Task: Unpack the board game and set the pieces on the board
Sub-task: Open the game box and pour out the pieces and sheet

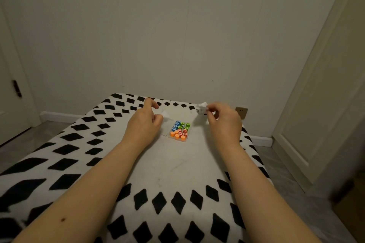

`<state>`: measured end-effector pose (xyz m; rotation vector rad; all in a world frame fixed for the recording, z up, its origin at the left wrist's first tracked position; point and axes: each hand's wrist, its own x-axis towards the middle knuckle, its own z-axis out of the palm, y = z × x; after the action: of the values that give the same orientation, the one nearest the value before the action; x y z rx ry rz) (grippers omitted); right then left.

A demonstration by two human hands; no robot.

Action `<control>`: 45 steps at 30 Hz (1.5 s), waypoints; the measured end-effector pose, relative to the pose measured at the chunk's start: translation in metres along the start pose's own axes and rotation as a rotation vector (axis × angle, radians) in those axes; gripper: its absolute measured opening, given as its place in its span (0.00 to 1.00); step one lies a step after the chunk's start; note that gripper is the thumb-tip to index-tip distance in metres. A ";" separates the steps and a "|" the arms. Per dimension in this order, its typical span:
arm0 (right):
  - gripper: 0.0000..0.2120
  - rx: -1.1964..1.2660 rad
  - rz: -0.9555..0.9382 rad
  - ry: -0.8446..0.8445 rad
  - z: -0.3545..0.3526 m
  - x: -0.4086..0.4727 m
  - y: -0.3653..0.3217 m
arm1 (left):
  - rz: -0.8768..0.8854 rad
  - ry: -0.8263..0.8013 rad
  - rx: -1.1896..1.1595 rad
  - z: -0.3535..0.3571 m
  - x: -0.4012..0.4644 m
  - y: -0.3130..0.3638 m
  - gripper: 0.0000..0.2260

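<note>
Apparently mid-unpacking, the right hand point(223, 122) pinches a small crumpled white piece point(201, 108) at its fingertips, lifted clear, probably wrapping or folded paper. The left hand point(145, 124) has its fingers loosely curled, forefinger out, touching a white sheet point(165, 122). Just beyond them sits the clear tray point(178, 140) of coloured pieces point(180, 130) on the patterned blanket point(65, 152), not yet set out.

A white cloth with black diamond shapes point(65, 150) covers the surface that fills the lower half of the view, its plain pale middle running from 6 o'clock toward the centre. A wall socket point(241, 112) sits low on the grey wall at 3 o'clock, just above the white skirting board point(260, 140). A pale door point(324, 94) stands at 3 o'clock, and another door with a dark latch point(16, 89) at 9 o'clock.
</note>
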<state>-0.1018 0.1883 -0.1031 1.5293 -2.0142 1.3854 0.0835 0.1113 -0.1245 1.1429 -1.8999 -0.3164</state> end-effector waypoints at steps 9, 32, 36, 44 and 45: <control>0.16 -0.370 0.178 -0.196 -0.007 0.001 0.000 | -0.035 -0.037 0.009 0.001 0.000 -0.005 0.07; 0.08 0.017 -0.009 -0.429 0.008 -0.034 -0.020 | -0.012 -0.122 -0.002 -0.006 -0.017 -0.004 0.14; 0.09 0.056 -0.015 -0.460 0.007 -0.042 -0.022 | -0.023 -0.109 -0.031 -0.011 -0.025 0.001 0.13; 0.08 0.073 -0.026 -0.418 0.009 -0.050 -0.030 | -0.072 -0.104 -0.108 -0.023 -0.043 0.012 0.14; 0.07 0.079 -0.023 -0.404 0.010 -0.049 -0.030 | -0.075 -0.103 -0.114 -0.024 -0.045 0.013 0.14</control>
<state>-0.0529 0.2105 -0.1253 1.9940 -2.1727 1.2361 0.1034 0.1602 -0.1270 1.1419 -1.9049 -0.5277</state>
